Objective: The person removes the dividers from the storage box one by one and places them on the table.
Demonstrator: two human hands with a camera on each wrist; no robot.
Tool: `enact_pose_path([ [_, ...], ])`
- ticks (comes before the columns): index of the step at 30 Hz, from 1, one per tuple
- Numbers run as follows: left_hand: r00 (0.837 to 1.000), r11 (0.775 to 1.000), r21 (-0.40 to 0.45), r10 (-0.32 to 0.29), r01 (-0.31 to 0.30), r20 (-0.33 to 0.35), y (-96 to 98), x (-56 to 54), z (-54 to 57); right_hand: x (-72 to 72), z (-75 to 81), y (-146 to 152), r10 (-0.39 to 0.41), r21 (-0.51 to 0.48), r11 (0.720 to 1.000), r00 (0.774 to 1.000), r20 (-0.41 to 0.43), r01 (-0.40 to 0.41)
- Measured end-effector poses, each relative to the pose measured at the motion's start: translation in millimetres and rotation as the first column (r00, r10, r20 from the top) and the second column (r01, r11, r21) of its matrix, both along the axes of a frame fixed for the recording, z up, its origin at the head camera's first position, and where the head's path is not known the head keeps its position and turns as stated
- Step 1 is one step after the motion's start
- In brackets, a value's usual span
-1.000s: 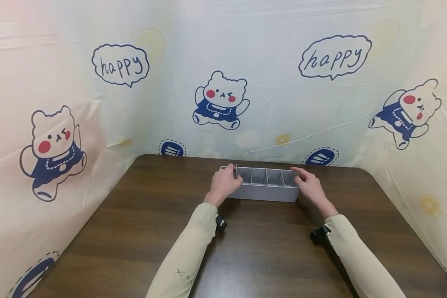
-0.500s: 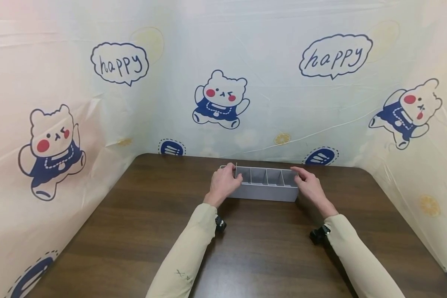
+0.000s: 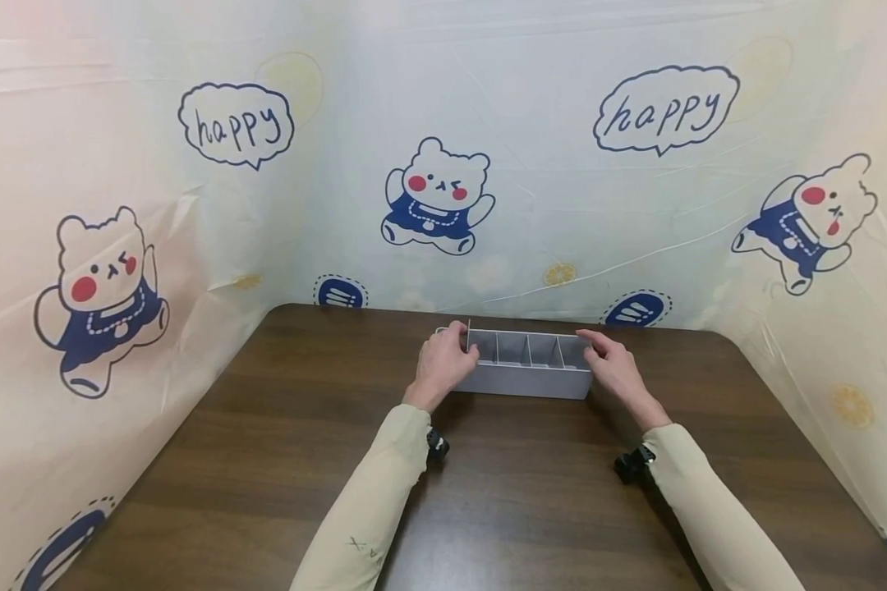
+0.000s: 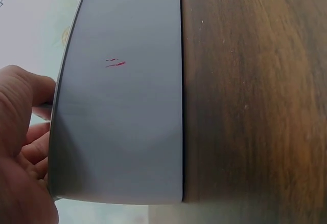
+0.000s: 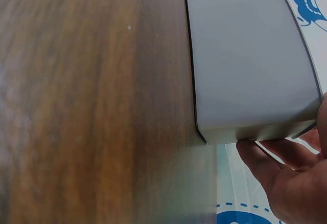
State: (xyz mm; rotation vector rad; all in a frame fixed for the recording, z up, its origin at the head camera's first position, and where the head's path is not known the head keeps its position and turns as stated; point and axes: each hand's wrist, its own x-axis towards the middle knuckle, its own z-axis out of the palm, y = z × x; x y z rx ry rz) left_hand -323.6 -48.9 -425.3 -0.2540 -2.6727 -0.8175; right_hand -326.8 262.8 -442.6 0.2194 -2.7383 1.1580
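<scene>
- pale wrinkly sheet [image 3: 547, 180] on the left, far and right sides, cute bears [image 3: 429, 220] plus "happy" bubbles [image 3: 665, 111]
- dark wood-look table [image 3: 266, 427], kinda shiny at the near side

Box [image 3: 525, 382] on table [image 3: 281, 460], before curtain [image 3: 547, 197]

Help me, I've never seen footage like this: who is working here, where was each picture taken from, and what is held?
No machine here: a person is working bare-handed. The wide picture comes from a head-worn camera looking forward and down; the close-ups come from the left-wrist camera and right-wrist camera. On the brown table stands an open-topped, divided gray box. The left hand appears to pinch a thin upright panel toward the box's left end; the right hand touches its right end.
</scene>
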Motion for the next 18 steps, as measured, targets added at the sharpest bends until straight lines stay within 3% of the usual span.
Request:
enact_pose_path([
  [5,1.0,0.999,0.049,0.018,-0.017,-0.025,2.2,1.2,0.3,0.9,0.6,0.5,0.01,0.0,1.0,1.0,-0.003,-0.01],
  [18,0.997,0.988,0.135,0.075,-0.075,0.007,6.1,1.1,2.4,-0.1,0.6,-1.2,-0.01,-0.007,1.0,1.0,0.006,0.01],
])
